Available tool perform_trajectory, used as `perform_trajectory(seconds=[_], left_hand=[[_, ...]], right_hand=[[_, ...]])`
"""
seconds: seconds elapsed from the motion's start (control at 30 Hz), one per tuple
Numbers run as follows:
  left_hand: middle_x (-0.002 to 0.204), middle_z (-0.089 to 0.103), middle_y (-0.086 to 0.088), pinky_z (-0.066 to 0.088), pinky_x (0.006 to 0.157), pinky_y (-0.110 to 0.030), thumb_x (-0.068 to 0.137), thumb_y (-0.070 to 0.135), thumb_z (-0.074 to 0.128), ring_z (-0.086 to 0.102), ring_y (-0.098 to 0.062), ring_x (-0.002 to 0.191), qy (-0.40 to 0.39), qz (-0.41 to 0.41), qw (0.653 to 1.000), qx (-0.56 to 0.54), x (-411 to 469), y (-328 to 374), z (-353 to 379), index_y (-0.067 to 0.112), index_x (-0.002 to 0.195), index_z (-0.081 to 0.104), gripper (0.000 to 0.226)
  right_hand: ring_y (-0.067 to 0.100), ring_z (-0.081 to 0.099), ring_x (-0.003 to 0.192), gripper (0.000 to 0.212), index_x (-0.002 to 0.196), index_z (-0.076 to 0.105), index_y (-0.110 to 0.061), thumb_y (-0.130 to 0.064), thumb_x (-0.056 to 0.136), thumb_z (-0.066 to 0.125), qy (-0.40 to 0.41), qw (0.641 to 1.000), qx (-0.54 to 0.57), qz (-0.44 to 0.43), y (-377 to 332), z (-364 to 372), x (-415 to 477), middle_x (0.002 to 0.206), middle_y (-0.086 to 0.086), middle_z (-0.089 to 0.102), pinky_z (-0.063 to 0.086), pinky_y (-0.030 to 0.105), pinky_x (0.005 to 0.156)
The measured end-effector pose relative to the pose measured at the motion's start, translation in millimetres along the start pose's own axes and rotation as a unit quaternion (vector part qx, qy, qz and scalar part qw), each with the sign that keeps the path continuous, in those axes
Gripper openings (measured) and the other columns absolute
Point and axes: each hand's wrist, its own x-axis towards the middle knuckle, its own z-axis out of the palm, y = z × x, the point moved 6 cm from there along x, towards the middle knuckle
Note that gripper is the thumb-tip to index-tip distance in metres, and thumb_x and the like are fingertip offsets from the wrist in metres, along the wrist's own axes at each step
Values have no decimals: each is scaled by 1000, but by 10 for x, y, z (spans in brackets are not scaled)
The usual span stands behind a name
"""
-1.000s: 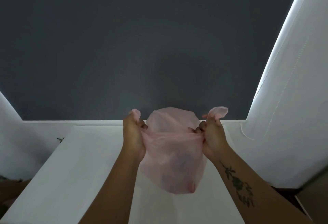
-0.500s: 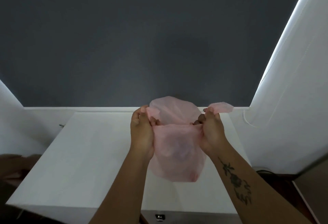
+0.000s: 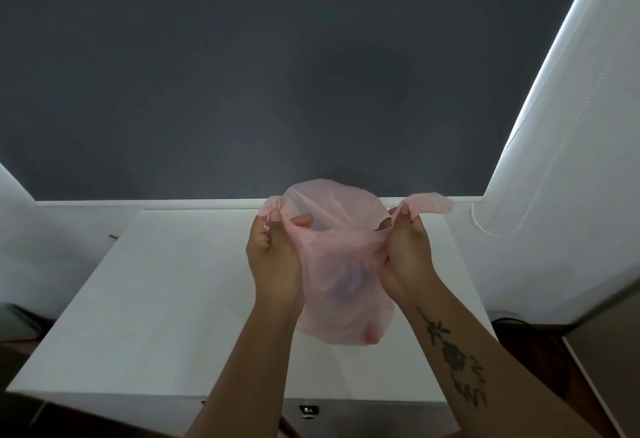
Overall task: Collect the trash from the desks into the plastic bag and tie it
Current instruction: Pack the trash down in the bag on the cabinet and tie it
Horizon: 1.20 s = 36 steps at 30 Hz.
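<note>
A thin pink plastic bag (image 3: pixel 341 274) hangs in the air above the white desk (image 3: pixel 166 299), its mouth pulled open between my hands. My left hand (image 3: pixel 273 257) pinches the bag's left handle at the rim. My right hand (image 3: pixel 407 254) grips the right handle, whose loose end flaps out to the right. The bag sags below my hands, and something small and pale shows dimly through its bottom. What it holds I cannot make out.
A dark grey wall (image 3: pixel 277 73) rises behind the desk. A white roller blind (image 3: pixel 571 160) with a bead cord hangs at the right. Dark cables (image 3: pixel 509 319) lie on the floor at the right. A dim object sits at the left edge.
My view has drawn back from the desk, so its front edge now shows. My hands came together half a second ago and have spread apart again, stretching the bag's mouth wider.
</note>
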Motion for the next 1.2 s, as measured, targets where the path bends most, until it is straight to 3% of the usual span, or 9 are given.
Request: perform_trajectory(seconds=[0.17,0.3,0.43,0.5,0.67,0.83,1.0,1.1,1.2], left_hand=[[118,63,0,54,93,-39,102,51,34,63,-23,108,29,-66,996,-45,42,-63,110,27,129,54,42],[107,68,-12,56,86,-44,85,46,47,67,-30,97,-45,-136,989,-32,60,-158,246,12,112,59,46],[88,67,-13,57,76,-40,92,20,55,66,-29,81,-91,-110,989,-25,47,-139,212,11,89,64,14],[94,69,-12,58,79,-42,93,20,60,69,-30,85,-76,-93,992,-40,65,-156,135,12,94,64,9],[107,68,-2,58,88,-41,103,40,40,67,-23,98,-15,-73,997,-31,66,-173,88,25,111,62,27],[121,63,-13,55,88,-44,86,55,44,65,-30,105,0,-187,980,-68,35,-282,131,14,131,49,62],[119,66,-19,55,89,-55,94,52,45,68,-36,106,-52,-167,979,-100,71,-275,157,11,121,58,51],[114,69,-17,55,91,-53,104,37,44,68,-35,106,-61,-131,983,-112,94,-213,169,10,117,63,36],[114,68,-10,56,91,-49,102,48,41,67,-31,107,-36,-111,990,-79,100,-133,166,21,117,57,35]], right_hand=[[27,52,126,83,139,42,-39,-89,74,33,-64,997,-48,22,40,202,-137,139,-3,52,40,55,107],[23,63,109,59,127,57,-31,-67,95,24,-99,992,-77,0,18,265,-196,119,1,67,48,47,101],[20,60,117,41,134,51,-32,-47,97,40,-64,990,-111,-58,11,167,-98,128,-4,62,48,47,102],[16,60,117,43,140,47,-28,-42,99,43,-49,991,-107,-66,9,117,-84,122,-9,65,47,42,105],[21,67,96,34,109,62,-16,-41,101,41,5,991,-109,-83,-26,37,-103,98,-3,72,56,36,87],[17,59,103,30,115,45,-27,-48,102,28,19,989,-111,-92,25,68,-123,107,-4,58,49,35,88],[18,57,121,78,136,51,-36,-84,80,26,-110,994,-8,-13,89,254,-163,131,-10,60,43,45,105],[22,61,116,54,134,50,-40,-69,88,44,-94,992,-74,-24,114,220,-137,127,-7,63,50,49,97],[20,62,111,39,135,46,-37,-37,97,48,-52,983,-152,-92,73,158,-155,123,-7,63,53,43,95]])
